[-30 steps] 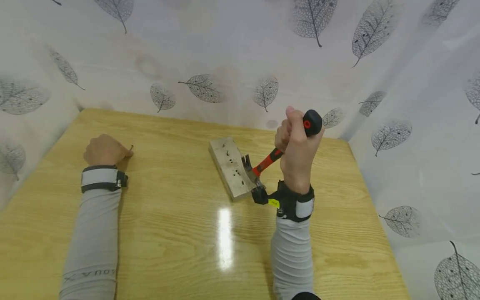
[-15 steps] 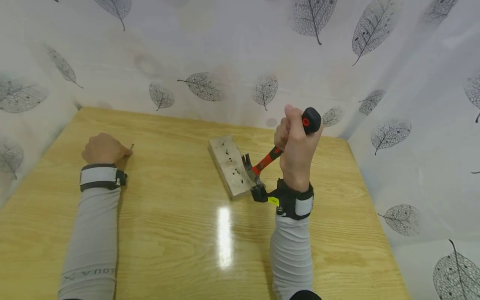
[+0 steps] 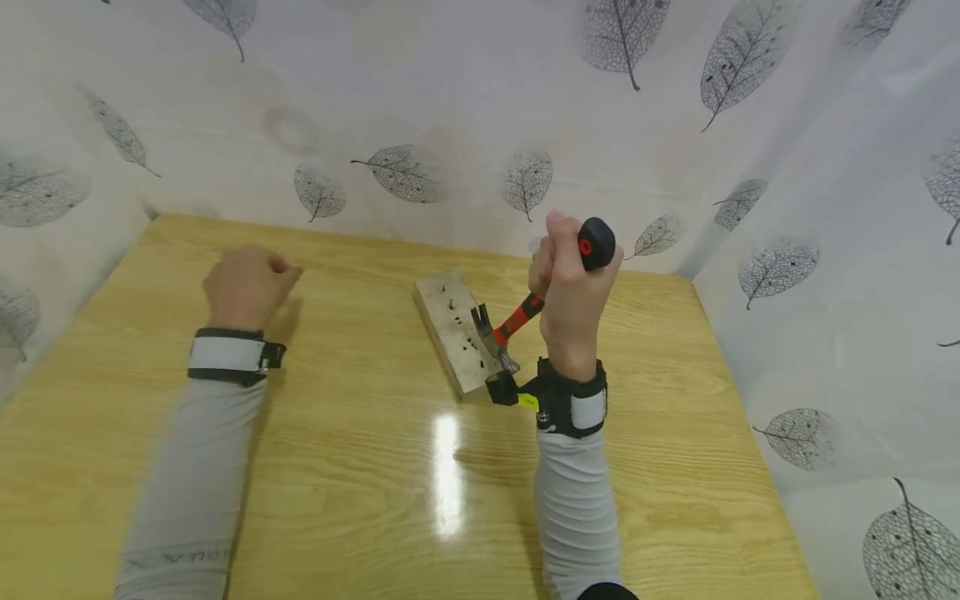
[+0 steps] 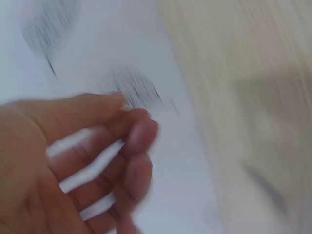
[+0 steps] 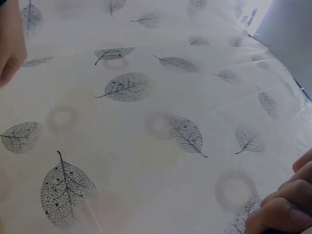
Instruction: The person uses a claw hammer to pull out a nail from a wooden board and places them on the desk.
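Observation:
My right hand (image 3: 573,283) grips the black-and-red handle of a claw hammer (image 3: 517,321). The hammer's steel head overlaps the right edge of a pale wooden block (image 3: 450,329), which has several nails and dark holes in its top. Curled fingers of the right hand also show at the lower right of the right wrist view. Left of the block, my left hand (image 3: 247,287) is over the table, thumb and index fingertips pinched together around a small nail. The nail is hidden among those fingers and by motion blur in the left wrist view (image 4: 122,146).
The wood-grain table (image 3: 337,467) carries the block and meets a leaf-patterned white sheet (image 3: 450,83) at its back and sides. A black wrist camera (image 3: 502,387) on the right arm juts close to the block's near end.
My left hand has moved right and slightly away from me, and the nail once seen at its fingertips is out of sight. The right hand and hammer have shifted slightly left, the head over the block.

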Action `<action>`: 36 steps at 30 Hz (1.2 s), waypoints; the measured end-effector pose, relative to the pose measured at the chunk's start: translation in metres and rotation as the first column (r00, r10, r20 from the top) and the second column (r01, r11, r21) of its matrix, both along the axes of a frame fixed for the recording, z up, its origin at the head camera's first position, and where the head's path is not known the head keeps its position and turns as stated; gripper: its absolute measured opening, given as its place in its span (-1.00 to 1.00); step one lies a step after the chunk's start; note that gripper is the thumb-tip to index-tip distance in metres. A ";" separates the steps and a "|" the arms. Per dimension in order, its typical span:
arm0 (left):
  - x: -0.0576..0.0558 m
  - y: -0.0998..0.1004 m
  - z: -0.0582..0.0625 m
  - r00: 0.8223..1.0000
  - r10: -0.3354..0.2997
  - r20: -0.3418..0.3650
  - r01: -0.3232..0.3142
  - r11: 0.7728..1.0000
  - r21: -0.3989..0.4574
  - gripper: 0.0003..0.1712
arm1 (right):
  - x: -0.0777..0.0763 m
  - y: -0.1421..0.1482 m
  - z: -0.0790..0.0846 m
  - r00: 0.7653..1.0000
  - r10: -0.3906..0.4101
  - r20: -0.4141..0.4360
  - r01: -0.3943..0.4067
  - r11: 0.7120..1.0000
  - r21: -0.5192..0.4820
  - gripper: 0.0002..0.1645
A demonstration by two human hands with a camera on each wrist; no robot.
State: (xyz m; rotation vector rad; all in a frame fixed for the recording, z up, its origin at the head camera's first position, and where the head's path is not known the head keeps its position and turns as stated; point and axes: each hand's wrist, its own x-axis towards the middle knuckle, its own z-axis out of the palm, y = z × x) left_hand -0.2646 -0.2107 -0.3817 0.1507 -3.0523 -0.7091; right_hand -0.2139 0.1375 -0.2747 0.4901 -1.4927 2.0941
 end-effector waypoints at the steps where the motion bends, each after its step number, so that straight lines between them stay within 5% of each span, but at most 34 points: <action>1: 0.000 0.014 0.002 0.996 -0.085 -0.014 0.085 0.996 0.030 -0.57 | -0.001 -0.003 -0.002 1.000 -0.005 -0.004 0.005 1.000 0.005 -0.46; 3: 0.000 0.045 0.001 0.962 -0.271 -0.039 0.273 0.959 0.078 -0.58 | -0.004 -0.008 -0.005 1.000 -0.020 -0.015 0.020 0.999 0.025 -0.47; 6: 0.001 0.086 -0.007 0.860 -0.509 -0.037 0.510 0.854 0.101 -0.51 | -0.006 -0.013 -0.010 0.998 -0.051 -0.022 0.052 0.997 0.056 -0.46; 9: 0.004 0.111 -0.018 0.776 -0.630 -0.034 0.631 0.773 0.061 -0.46 | -0.007 -0.019 -0.014 0.998 -0.059 -0.030 0.061 0.995 0.077 -0.45; 11: 0.006 0.118 -0.024 0.748 -0.662 -0.038 0.664 0.748 0.031 -0.46 | -0.008 -0.021 -0.016 0.998 -0.056 -0.041 0.060 0.994 0.092 -0.45; 20: 0.002 0.118 -0.034 0.738 -0.667 -0.102 0.674 0.735 0.071 -0.55 | -0.028 -0.041 -0.023 0.995 -0.054 -0.086 0.074 0.963 0.258 -0.55; 26: 0.002 0.120 -0.032 0.748 -0.660 -0.073 0.663 0.740 0.108 -0.53 | -0.059 -0.043 -0.018 0.994 -0.021 0.108 -0.004 0.973 0.229 -0.56; 32: 0.003 0.120 -0.034 0.766 -0.642 -0.044 0.642 0.758 0.118 -0.52 | -0.098 -0.050 -0.012 0.921 0.025 0.390 -0.126 0.964 0.235 -0.50; 36: 0.002 0.120 -0.037 0.768 -0.638 -0.052 0.639 0.759 0.124 -0.48 | -0.127 -0.068 -0.018 0.880 -0.118 0.459 -0.107 0.894 0.435 -0.38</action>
